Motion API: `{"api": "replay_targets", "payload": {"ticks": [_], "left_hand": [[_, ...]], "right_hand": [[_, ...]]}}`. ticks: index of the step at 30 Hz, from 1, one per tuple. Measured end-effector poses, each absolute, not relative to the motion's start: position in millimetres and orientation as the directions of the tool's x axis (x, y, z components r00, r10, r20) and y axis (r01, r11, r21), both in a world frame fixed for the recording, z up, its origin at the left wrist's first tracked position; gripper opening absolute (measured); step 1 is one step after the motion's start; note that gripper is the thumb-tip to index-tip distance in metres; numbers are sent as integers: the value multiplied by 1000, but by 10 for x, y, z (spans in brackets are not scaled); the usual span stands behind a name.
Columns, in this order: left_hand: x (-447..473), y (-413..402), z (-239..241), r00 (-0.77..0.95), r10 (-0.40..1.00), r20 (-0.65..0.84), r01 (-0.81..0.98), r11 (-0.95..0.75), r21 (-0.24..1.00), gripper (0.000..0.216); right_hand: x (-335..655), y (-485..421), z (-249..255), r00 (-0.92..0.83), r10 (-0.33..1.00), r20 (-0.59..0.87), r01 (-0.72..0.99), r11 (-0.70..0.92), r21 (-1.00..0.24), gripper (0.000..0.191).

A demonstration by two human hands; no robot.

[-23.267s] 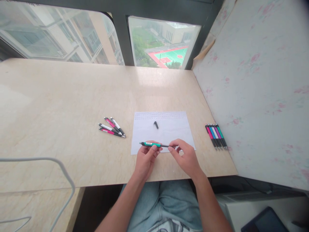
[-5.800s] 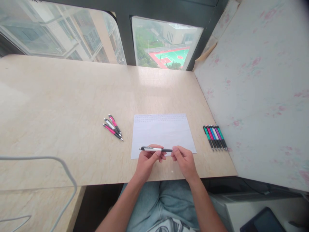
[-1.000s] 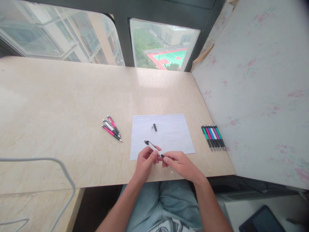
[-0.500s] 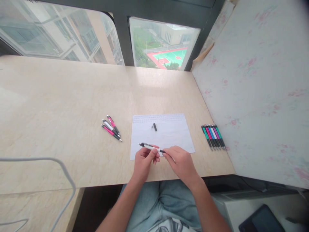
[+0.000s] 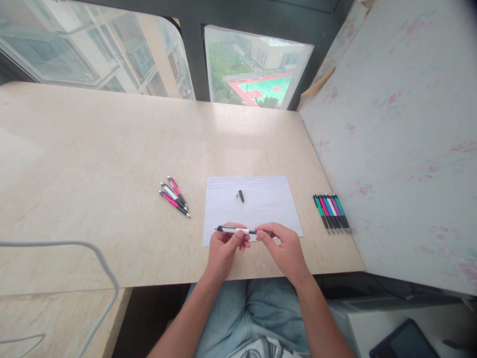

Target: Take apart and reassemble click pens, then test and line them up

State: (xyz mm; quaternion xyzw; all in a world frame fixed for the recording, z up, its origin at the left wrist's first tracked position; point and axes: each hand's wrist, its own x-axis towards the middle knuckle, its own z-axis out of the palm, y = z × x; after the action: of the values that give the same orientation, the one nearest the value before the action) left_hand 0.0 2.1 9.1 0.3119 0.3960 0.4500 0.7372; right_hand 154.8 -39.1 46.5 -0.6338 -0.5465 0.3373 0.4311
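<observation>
My left hand (image 5: 226, 248) is closed around the white barrel of a pen (image 5: 234, 229), whose black clip end points left. The thumb and fingers of my right hand (image 5: 281, 243) pinch the pen's thin dark end, largely hidden by the fingertips. Both hands are above the lower part of a sheet of paper (image 5: 223, 211) with lines of writing along its top. On the sheet lies a short black tube (image 5: 241, 196), which looks like a pen's grip. Beside it is a tiny metallic piece (image 5: 237, 196), too small to make out well.
Left of the sheet, two pink pens and a white pen (image 5: 173, 192) lie in a loose group. Several coloured pens (image 5: 331, 213) lie side by side at the right, near the papered wall (image 5: 395, 164). A grey cable (image 5: 95, 248) arcs over the desk's left side.
The pen has turned from a slant to nearly level. My right hand has shifted slightly up and right along its dark end, while my left hand keeps its hold.
</observation>
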Motion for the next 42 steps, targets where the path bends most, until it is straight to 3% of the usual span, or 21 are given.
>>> {"api": "replay_targets", "payload": {"ticks": [5,7,12,18,21,23,28,33,36,38,42], "left_hand": [[-7,32,90,264,912,-313,-433,402,807,25],[-10,33,84,268,913,-308,-434,400,807,25],[-5,31,76,278,908,-312,-441,409,798,24],[-5,39,80,282,901,-329,-472,428,770,23],[-9,44,85,287,900,-328,-491,432,757,21],[-8,43,92,289,900,-325,-491,431,757,22],[-4,31,91,285,903,-322,-481,425,767,22],[-18,38,44,297,901,-317,-503,430,750,20],[-25,46,18,313,895,-317,-518,440,733,19],[-26,48,13,322,893,-316,-524,446,725,19],[-15,47,29,318,893,-317,-527,445,724,19]], "right_hand": [[1535,-392,432,179,978,105,385,29,-922,13],[1535,-395,434,197,978,69,362,-7,-932,22],[1550,-394,473,209,978,-9,383,-90,-919,22],[1553,-380,443,207,971,120,433,19,-901,12],[1548,-378,421,188,971,148,391,64,-918,17],[1545,-378,421,193,974,120,354,45,-934,26],[1544,-377,440,242,970,9,362,-82,-928,20],[1561,-374,430,229,964,139,415,32,-909,9],[1561,-373,423,184,963,198,407,109,-907,16],[1554,-372,421,201,965,171,390,81,-917,25],[1550,-368,433,251,967,35,389,-68,-919,16]]}}
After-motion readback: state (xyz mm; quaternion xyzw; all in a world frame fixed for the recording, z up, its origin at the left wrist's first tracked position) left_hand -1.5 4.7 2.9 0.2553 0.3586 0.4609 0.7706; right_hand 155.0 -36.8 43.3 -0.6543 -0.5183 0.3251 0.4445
